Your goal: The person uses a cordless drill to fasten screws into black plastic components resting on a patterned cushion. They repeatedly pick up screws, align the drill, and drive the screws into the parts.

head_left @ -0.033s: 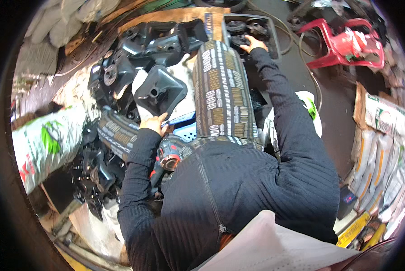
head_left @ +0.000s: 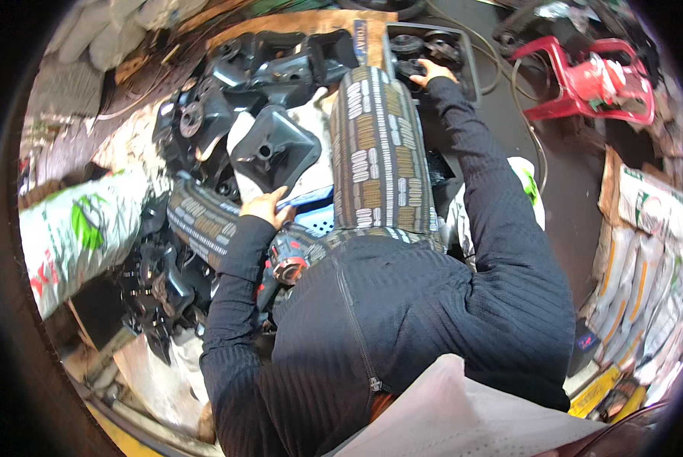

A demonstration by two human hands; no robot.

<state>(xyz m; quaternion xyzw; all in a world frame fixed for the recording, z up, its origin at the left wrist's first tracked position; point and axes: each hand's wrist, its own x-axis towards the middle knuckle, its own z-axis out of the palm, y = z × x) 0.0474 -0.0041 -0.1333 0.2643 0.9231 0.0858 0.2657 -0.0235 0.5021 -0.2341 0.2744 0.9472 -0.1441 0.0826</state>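
Note:
My left hand is at the near corner of a black plastic part with a square flared base and a hole in its raised centre. Its fingers are closed at that corner, and the part lies tilted on a white sheet. My right arm stretches forward past my patterned trouser leg. At the end of it, my right hand reaches into a grey bin, thumb and fingers round a black round part. More round black parts lie in the bin.
Many similar black parts are piled ahead and left. A blue perforated basket and a power drill are by my lap. A red plastic stool stands far right, stacked sacks at right. A hose crosses the floor.
The whole view has shifted slightly, with things a little further right. Both hands stay at nearly the same places, left at the square part, right in the bin.

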